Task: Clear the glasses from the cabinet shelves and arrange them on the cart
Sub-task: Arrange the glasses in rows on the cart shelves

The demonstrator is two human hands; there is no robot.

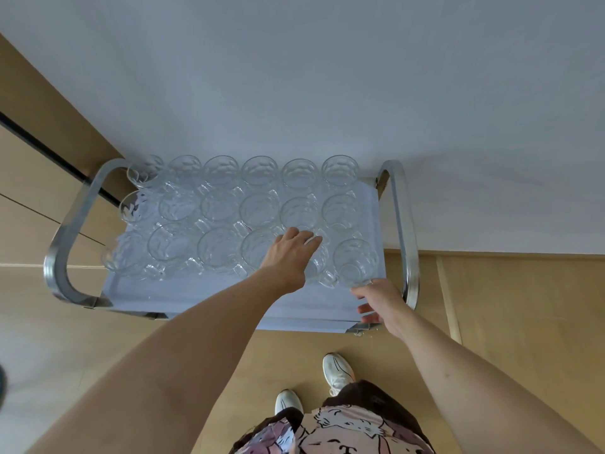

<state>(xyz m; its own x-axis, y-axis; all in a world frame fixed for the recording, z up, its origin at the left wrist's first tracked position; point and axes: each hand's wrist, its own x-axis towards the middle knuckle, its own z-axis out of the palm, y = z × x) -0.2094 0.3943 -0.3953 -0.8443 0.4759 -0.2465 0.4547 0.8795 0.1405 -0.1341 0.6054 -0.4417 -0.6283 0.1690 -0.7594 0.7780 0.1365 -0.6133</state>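
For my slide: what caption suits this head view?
Left hand and right hand setting clear glass mugs in rows on a chrome-railed cart.

Clear handled glasses (221, 208) upright in three close rows on the chrome-railed cart's (64, 244) pale top.
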